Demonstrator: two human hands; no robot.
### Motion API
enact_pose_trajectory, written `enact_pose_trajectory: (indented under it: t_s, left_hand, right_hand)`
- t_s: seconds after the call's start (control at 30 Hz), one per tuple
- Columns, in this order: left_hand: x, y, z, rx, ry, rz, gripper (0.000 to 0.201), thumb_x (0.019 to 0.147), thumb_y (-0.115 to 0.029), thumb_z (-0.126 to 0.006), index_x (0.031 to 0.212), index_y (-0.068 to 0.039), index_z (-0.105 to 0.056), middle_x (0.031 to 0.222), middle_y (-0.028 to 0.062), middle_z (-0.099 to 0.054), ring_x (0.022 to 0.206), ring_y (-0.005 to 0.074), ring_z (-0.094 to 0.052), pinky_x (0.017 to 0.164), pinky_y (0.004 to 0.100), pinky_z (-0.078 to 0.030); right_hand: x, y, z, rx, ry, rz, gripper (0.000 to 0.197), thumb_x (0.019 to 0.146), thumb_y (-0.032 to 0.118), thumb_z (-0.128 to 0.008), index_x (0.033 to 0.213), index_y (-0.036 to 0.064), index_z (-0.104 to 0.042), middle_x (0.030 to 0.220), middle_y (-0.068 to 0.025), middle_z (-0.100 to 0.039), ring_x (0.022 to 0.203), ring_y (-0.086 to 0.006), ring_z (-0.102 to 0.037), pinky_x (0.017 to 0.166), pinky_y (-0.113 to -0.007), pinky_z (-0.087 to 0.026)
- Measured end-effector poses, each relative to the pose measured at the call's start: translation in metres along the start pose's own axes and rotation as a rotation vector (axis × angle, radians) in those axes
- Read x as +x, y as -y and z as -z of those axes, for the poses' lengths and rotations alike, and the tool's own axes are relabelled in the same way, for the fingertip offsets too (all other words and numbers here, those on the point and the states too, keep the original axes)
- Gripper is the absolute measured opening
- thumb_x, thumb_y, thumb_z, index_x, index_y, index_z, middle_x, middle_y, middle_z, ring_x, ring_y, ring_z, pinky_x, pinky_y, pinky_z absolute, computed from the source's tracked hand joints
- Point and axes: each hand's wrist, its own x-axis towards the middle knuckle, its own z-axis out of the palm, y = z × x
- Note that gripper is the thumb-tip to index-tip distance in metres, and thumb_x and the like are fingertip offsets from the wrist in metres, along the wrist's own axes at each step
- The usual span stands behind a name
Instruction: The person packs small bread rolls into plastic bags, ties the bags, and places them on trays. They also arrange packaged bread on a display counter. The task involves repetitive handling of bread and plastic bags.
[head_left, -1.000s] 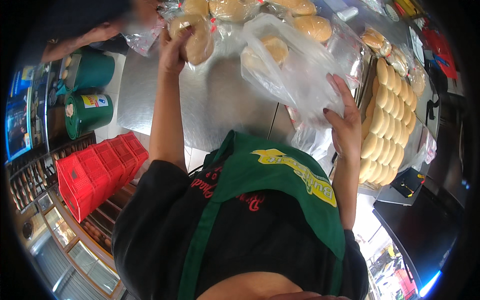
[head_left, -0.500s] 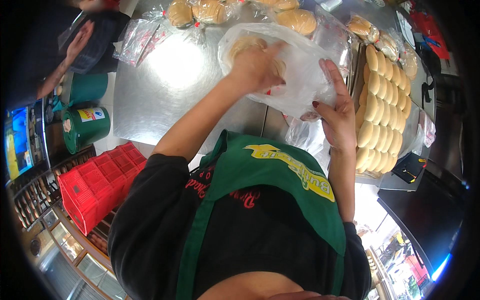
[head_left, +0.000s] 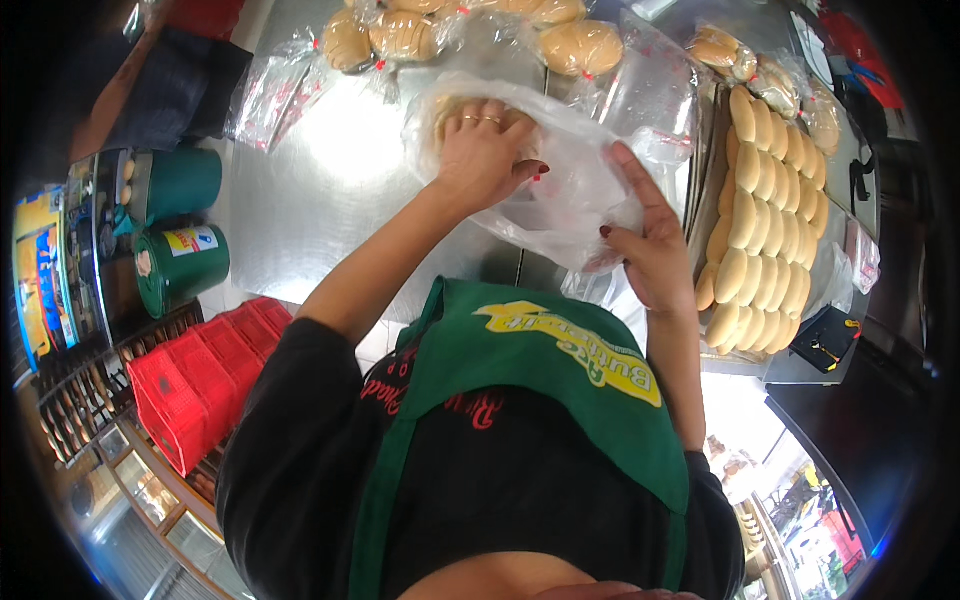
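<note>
A thin whitish plastic bag [head_left: 575, 190] lies spread over the steel table in front of me. My left hand [head_left: 485, 150] reaches inside its left part, fingers bent over a pale tan pack of bread [head_left: 447, 118]. Most of that pack is hidden under the hand; a small red tie shows beside my thumb. At the bag's right edge, my right hand [head_left: 655, 245] pinches the plastic between thumb and fingers, keeping the mouth spread.
Wrapped bread packs [head_left: 580, 48] line the table's far side. A tray of long buns [head_left: 765, 220] stands at right, clear plastic bags [head_left: 270, 100] lie far left. Red crates [head_left: 205, 380] and green bins [head_left: 185, 265] stand left of the table. Another person's arm [head_left: 115, 95] shows far left.
The bag and both hands have shifted slightly left in view. My left hand's fingers, blurred before, now rest bent over the bread. The other person's hand has moved up and away.
</note>
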Motion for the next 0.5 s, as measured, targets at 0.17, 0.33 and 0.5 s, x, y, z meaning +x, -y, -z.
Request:
enact_pose_trajectory:
  t_s: [0.17,0.33,0.5]
  left_hand:
    - [0.052,0.01,0.007,-0.405,-0.258,0.008,0.023,0.083,-0.009,-0.065,0.105,-0.01,-0.065,0.099,0.0089,-0.068,0.091,0.0315,-0.065,0.08,0.0399,-0.051]
    - [0.132,0.012,-0.063,-0.067,0.174,-0.078,0.047,0.083,-0.004,-0.059,0.127,-0.021,-0.059,0.134,0.0126,-0.055,0.103,0.0335,-0.064,0.095,0.0419,-0.049]
    - [0.151,0.011,-0.117,-0.07,0.213,-0.208,0.055,0.086,-0.015,-0.063,0.136,-0.034,-0.051,0.14,0.0124,-0.051,0.122,0.0374,-0.055,0.106,0.0466,-0.041]
  right_hand:
    - [0.002,-0.011,0.009,-0.009,0.01,-0.113,0.079,0.066,-0.011,-0.05,0.144,-0.0016,-0.042,0.146,-0.0115,-0.045,0.132,-0.0178,-0.043,0.108,-0.027,-0.032]
    - [-0.003,-0.012,0.011,-0.139,0.076,-0.165,0.074,0.068,-0.007,-0.052,0.142,-0.0002,-0.046,0.142,-0.0098,-0.049,0.126,-0.0135,-0.046,0.104,-0.024,-0.035]
    - [-0.004,-0.017,0.017,-0.106,0.059,-0.174,0.069,0.072,-0.009,-0.053,0.14,0.0037,-0.05,0.138,-0.0076,-0.053,0.111,-0.0114,-0.056,0.088,-0.024,-0.048]
